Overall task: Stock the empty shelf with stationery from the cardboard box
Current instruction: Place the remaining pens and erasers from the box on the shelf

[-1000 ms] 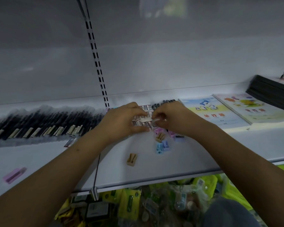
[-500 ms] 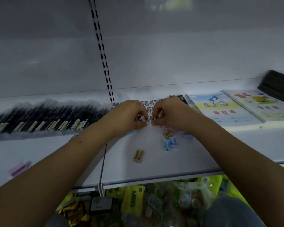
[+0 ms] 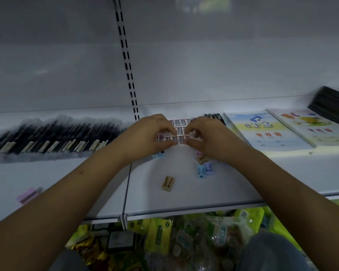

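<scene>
Your stationery here is a block of small erasers (image 3: 179, 132), white wrappers with dark printed labels, laid in tight rows at the back of the white shelf (image 3: 184, 196), between the long row of black pens (image 3: 53, 135) on the left and the pale illustrated exercise books (image 3: 266, 132) on the right. Your left hand (image 3: 151, 136) has its fingers curled, thumb and fingertips pinching at the left end of the front row of erasers. Your right hand (image 3: 205, 137) mirrors it, fingers curled and pinching the same row from the right; the 2 hands nearly meet over the block. Loose pencil sharpeners lie in front: a tan sharpener (image 3: 168, 184) on its own, a blue sharpener (image 3: 201, 171) touching a purple sharpener (image 3: 209, 168) just beside your right wrist.
</scene>
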The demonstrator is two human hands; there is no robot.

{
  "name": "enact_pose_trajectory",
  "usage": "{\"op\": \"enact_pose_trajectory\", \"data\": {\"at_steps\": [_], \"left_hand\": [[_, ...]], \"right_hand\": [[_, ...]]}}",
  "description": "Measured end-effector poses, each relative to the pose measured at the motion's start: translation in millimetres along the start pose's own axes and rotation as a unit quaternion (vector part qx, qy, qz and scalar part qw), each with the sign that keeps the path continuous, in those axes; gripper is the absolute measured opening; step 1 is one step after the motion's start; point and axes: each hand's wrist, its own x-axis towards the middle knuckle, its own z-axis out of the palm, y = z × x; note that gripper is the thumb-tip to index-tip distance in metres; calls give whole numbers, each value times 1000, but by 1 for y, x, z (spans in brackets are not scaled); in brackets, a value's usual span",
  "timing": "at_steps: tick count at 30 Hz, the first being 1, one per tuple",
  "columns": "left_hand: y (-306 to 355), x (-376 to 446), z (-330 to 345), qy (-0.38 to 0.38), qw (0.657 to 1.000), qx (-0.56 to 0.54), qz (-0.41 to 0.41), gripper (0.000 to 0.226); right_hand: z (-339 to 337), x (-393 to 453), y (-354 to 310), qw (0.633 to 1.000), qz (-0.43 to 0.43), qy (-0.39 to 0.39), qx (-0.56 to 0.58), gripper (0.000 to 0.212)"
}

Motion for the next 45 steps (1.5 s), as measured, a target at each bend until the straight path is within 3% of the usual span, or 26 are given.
{"op": "enact_pose_trajectory", "data": {"at_steps": [4, 8, 12, 15, 17, 19, 23, 27, 32, 36, 40, 45], "left_hand": [[1, -56, -23, 47, 999, -22, 6, 14], [-29, -121, -33, 99, 990, -41, -92, 14], [-57, -183, -40, 140, 973, 59, -176, 25], [-71, -220, -42, 142, 956, 86, -240, 40], [-76, -233, -41, 158, 950, 39, -265, 26], [-77, -234, -39, 182, 947, 21, -263, 16], [-74, -229, -38, 170, 946, 26, -273, 16], [-61, -210, -40, 182, 955, 80, -221, 22], [-44, -166, -31, 132, 965, 26, -227, 37], [-47, -162, -21, 136, 967, 12, -217, 29], [-50, -168, -19, 150, 967, -13, -204, 15], [-50, -166, -19, 125, 970, -40, -202, 18]], "right_hand": [[-13, -24, -15, 999, -10, -19, 34, 18], [4, -32, -60, 993, -88, -47, 65, 23], [43, -32, -113, 986, -138, -91, 20, 39], [63, -27, -136, 990, -130, -61, -1, 41], [70, -21, -147, 994, -102, -28, 16, 44], [77, -11, -156, 996, -79, 3, 31, 43], [91, 6, -167, 998, -54, -23, 10, 35], [99, 2, -170, 994, -85, 40, 53, 17], [100, -2, -167, 990, -87, 76, 85, 15], [99, -3, -167, 984, -63, 90, 138, 15], [93, -2, -164, 983, -38, 67, 167, 19], [83, -4, -157, 987, -61, -17, 148, 39]]}}
